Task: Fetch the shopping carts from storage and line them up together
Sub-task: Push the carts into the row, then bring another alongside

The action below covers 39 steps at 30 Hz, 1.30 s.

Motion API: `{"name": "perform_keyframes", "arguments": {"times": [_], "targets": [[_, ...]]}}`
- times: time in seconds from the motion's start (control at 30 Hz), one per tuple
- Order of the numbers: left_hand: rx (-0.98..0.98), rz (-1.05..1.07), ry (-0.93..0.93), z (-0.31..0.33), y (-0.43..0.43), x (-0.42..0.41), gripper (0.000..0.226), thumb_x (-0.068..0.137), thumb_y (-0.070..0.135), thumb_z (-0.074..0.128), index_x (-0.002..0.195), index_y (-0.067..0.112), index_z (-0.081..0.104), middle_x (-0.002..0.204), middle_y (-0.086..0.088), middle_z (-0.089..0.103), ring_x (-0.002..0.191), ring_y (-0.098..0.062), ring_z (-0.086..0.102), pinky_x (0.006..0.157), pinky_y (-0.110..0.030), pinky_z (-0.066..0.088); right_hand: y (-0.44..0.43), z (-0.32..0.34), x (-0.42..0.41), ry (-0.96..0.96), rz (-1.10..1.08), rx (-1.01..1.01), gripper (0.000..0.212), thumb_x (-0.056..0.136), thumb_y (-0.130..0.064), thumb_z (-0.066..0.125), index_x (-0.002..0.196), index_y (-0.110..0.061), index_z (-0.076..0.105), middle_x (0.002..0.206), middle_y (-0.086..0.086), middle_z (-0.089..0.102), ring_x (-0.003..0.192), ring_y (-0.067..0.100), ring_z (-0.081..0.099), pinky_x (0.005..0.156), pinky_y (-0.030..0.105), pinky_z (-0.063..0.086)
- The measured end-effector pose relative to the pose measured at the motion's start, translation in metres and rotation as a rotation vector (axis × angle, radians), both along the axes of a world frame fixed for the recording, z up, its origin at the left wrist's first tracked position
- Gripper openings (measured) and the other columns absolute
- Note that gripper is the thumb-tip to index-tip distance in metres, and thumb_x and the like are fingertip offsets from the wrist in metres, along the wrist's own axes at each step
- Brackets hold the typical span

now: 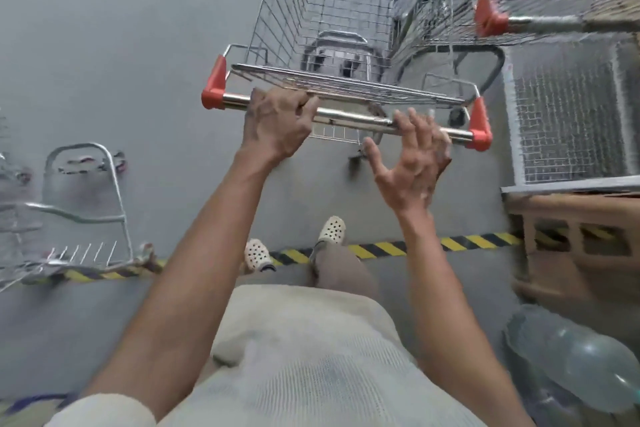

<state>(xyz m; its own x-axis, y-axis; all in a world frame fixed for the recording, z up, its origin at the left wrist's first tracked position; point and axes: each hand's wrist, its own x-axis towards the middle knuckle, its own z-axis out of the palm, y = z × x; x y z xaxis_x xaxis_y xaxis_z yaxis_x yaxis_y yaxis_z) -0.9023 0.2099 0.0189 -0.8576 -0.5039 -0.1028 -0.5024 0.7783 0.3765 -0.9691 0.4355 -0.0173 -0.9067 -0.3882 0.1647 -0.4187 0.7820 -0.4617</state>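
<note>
Handle bar [353,118] first: it is stretched crosswise through the middle of the frame, from a red cap at centre left down to a red cap at centre right, and the cart [294,10] it belongs to is pointed straight away, its long axis running up to the top edge. The left grip [277,123] is wrapped round the bar on its left part, fingers curled over the top. The right grip [412,166] is spread wide and holds nothing; it is seen just below the bar's right part, fingertips up against the steel, though contact cannot be made out through the blur. So the bar is closer to being held on one side only, and a short reach up and forward is all that is needed for the other.

A second cart [540,22] is seen at the upper right, close beside the first basket, its handle run off toward the right edge, so its axis looks turned across the first cart's. A third cart [86,198] is parked at the lower left, well apart. Striped tape [467,242] is laid on the floor [104,45] just behind the feet.

Judged from this, steering to the upper right is called for, and with only one side gripped the cart is likely to be swung off line.
</note>
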Motion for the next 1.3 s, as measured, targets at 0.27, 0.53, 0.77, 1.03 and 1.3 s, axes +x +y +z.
{"name": "perform_keyframes", "arguments": {"times": [0.27, 0.53, 0.77, 1.03, 1.3], "targets": [[0.048, 0.059, 0.093, -0.004, 0.011, 0.074, 0.043, 0.1, 0.047, 0.049, 0.07, 0.019, 0.063, 0.063, 0.011, 0.047, 0.064, -0.021, 0.052, 0.08, -0.035, 0.039, -0.016, 0.02, 0.009, -0.204, 0.193, 0.18, 0.083, 0.068, -0.103, 0.038, 0.11, -0.039, 0.072, 0.127, -0.015, 0.06, 0.134, 0.017, 0.043, 0.119, 0.058, 0.011], [-0.068, -0.073, 0.08, -0.004, 0.018, 0.178, 0.047, 0.096, 0.063, 0.05, 0.083, 0.021, 0.064, 0.08, 0.001, 0.067, 0.076, -0.025, 0.06, 0.082, -0.038, 0.04, -0.017, 0.033, 0.081, -0.198, 0.219, 0.385, 0.083, 0.059, -0.109, 0.03, 0.076, -0.036, 0.064, 0.079, -0.011, 0.065, 0.09, 0.015, 0.053, 0.088, 0.044, 0.028], [0.027, -0.047, 0.049, 0.006, -0.053, 0.307, 0.074, 0.072, 0.093, 0.051, 0.06, 0.019, 0.056, 0.049, 0.01, 0.049, 0.05, -0.012, 0.052, 0.051, -0.024, 0.033, -0.035, 0.019, 0.235, 0.09, 0.151, 0.2, 0.076, 0.069, -0.099, 0.048, 0.065, -0.024, 0.06, 0.07, -0.009, 0.062, 0.076, 0.017, 0.053, 0.093, 0.045, 0.033], [0.002, -0.028, 0.073, 0.008, -0.099, 0.415, 0.055, 0.065, 0.085, 0.068, 0.054, 0.031, 0.058, 0.039, 0.02, 0.024, 0.039, -0.008, 0.038, 0.052, -0.015, 0.018, -0.083, 0.002, 0.352, 0.271, 0.124, 0.133, 0.074, 0.069, -0.093, 0.061, 0.068, -0.019, 0.062, 0.072, -0.003, 0.063, 0.076, 0.025, 0.057, 0.094, 0.053, 0.035], [-0.088, 0.035, 0.048, -0.001, -0.155, 0.399, 0.074, 0.066, 0.095, 0.056, 0.053, 0.023, 0.044, 0.041, 0.012, 0.032, 0.041, -0.012, 0.041, 0.05, -0.017, 0.014, -0.153, 0.001, 0.319, 0.283, 0.184, 0.113, 0.074, 0.067, -0.094, 0.06, 0.071, -0.02, 0.062, 0.07, -0.002, 0.059, 0.078, 0.025, 0.054, 0.095, 0.05, 0.03]]}}
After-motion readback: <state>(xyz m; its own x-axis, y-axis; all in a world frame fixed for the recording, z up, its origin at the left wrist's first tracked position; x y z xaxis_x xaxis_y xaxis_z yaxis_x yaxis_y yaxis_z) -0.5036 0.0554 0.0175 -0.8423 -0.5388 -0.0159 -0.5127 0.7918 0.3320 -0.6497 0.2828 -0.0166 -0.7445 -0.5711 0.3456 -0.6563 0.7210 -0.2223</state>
